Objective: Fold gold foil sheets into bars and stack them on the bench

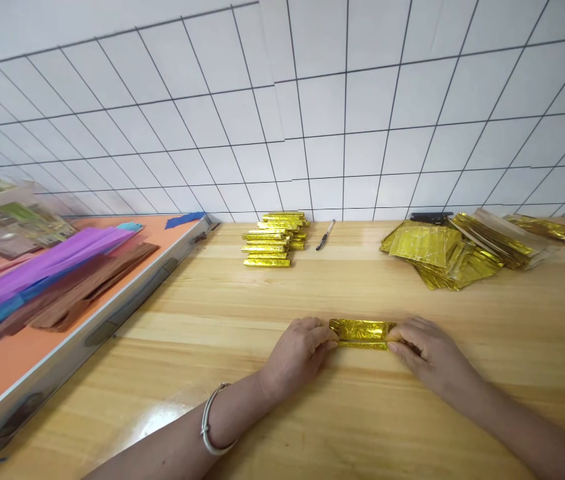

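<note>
A strip of shiny gold foil paper (pixel 362 331) lies across the wooden table in front of me, with a fold running along its near edge. My left hand (pixel 305 347) pinches its left end between thumb and fingers. At the other end, my right hand (pixel 420 343) is closed on the foil in the same way. Beyond my left hand sits a stack of narrow folded gold foil strips (pixel 272 240). Farther right, flat gold foil sheets (pixel 422 247) are heaped in a loose pile.
A pen (pixel 326 235) lies beside the folded stack, near the white tiled wall (pixel 372 107). To the left, a raised orange board (pixel 162 250) bears purple crepe paper (pixel 62 260), brown crepe paper (pixel 87 287) and a clear plastic box (pixel 22 223). A dark object (pixel 431 217) sits behind the foil sheets.
</note>
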A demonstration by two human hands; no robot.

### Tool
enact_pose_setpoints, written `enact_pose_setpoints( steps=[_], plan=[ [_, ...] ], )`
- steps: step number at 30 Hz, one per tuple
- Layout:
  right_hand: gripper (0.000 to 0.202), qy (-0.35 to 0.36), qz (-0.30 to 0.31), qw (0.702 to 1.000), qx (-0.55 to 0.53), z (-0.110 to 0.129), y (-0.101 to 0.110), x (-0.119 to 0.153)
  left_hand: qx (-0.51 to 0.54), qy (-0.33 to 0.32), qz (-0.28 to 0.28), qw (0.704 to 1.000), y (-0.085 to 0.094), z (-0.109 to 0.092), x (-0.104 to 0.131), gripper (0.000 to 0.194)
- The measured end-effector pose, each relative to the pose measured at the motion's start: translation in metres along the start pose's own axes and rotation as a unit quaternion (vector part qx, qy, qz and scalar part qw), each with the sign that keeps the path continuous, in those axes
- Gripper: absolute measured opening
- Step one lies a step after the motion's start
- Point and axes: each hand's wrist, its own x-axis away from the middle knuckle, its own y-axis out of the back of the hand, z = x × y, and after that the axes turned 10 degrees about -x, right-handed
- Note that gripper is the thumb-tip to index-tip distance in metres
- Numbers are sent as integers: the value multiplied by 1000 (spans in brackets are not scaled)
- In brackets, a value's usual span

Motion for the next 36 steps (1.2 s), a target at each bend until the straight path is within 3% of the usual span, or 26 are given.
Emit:
enact_pose_setpoints(
  steps=[7,12,17,24,28,36],
  plan=[
    [10,61,41,995,74,0,4,3,-2,-48,10,999,0,6,-3,9],
    [20,100,48,985,135,9,5,10,-62,-107,-18,992,4,9,-2,14],
    [21,114,53,981,145,13,3,14,-116,-147,7,982,11,9,-1,16],
    [16,69,2,995,76,1,-1,13,-39,-64,6,997,8,9,-1,15],
    [21,18,13,999,49,3,-2,10,-6,-18,-3,1000,4,5,-1,15],
    [15,-30,-17,999,2,7,-5,6,17,21,-20,999,3,1,-4,10]
  ],
)
